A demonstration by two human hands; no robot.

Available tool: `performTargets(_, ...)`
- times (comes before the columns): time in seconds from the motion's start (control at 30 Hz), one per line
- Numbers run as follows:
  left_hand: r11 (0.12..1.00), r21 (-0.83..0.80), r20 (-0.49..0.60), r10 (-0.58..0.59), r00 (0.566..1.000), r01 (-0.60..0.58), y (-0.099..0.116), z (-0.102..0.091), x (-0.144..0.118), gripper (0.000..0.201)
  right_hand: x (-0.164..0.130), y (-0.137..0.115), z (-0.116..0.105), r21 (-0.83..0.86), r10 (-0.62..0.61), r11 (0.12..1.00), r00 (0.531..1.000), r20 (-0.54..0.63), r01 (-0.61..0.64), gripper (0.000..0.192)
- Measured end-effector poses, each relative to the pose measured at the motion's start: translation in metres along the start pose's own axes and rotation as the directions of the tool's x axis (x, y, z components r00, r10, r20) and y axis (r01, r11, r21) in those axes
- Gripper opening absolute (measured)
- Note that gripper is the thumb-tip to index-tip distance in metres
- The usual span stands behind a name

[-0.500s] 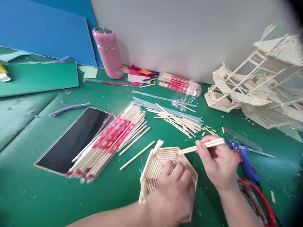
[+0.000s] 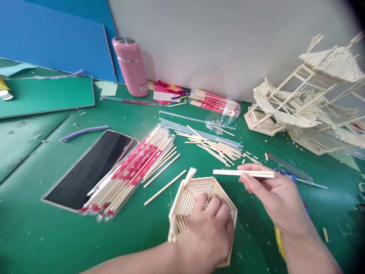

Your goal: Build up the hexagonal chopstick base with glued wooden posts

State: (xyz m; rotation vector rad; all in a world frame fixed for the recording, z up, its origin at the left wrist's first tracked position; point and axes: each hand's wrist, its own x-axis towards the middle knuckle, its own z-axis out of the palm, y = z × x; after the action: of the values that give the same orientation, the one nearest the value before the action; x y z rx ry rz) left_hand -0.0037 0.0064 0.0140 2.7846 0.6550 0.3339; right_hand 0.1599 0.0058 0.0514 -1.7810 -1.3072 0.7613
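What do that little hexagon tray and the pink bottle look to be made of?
The hexagon tray under the left hand looks like pale, unfinished wood or bamboo: separate matte sticks laid side by side. The pink bottle seems glossy coated metal or plastic, with a silvery band and lid.

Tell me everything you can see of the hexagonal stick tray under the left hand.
The tray is a shallow hexagon of pale wooden sticks: a floor of parallel sticks and low walls of stacked sticks, with stick ends jutting at the far and near left corners. It lies flat on the green mat. The left hand presses on its near right part, hiding that side. The right hand holds sticks just above its far edge.
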Motion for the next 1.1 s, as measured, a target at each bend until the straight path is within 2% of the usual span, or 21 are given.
performTargets(0.1, 1.000, -0.003, 0.001, -0.003, 1.000, 0.003, 0.000, 0.001, 0.000, 0.020, -0.003, -0.005, 0.000, -0.052, -0.002, 0.999, 1.000, -0.023, 0.000, 0.016)
performTargets(0.2, 1.000, 0.007, -0.026, -0.002, 1.000, 0.002, 0.000, 0.002, 0.000, 0.019, -0.005, -0.009, 0.002, -0.191, -0.086, 0.979, 0.995, -0.057, 0.074, 0.014)
performTargets(0.37, 1.000, 0.018, -0.037, -0.001, 0.999, 0.002, 0.000, 0.003, 0.000, 0.019, -0.005, -0.010, 0.003, -0.409, -0.281, 0.879, 0.959, -0.032, 0.244, 0.013)
performTargets(0.5, 1.000, 0.006, -0.020, -0.004, 1.000, 0.004, 0.001, 0.003, -0.001, 0.019, -0.005, -0.011, 0.003, -0.503, -0.365, 0.811, 0.930, -0.034, 0.299, 0.013)
performTargets(0.77, 0.999, -0.022, -0.031, -0.024, 0.999, 0.024, 0.001, 0.003, 0.000, 0.024, -0.008, -0.010, 0.008, -0.555, -0.471, 0.737, 0.882, -0.013, 0.385, 0.008)
performTargets(0.97, 1.000, -0.018, -0.066, -0.013, 0.998, 0.012, 0.000, 0.004, 0.000, 0.023, -0.007, -0.006, 0.012, -0.559, -0.472, 0.737, 0.881, -0.025, 0.379, 0.006)
performTargets(1.1, 1.000, -0.011, -0.045, -0.008, 0.999, 0.008, 0.001, 0.004, -0.001, 0.023, -0.006, -0.006, 0.010, -0.544, -0.460, 0.739, 0.888, 0.023, 0.397, 0.008)
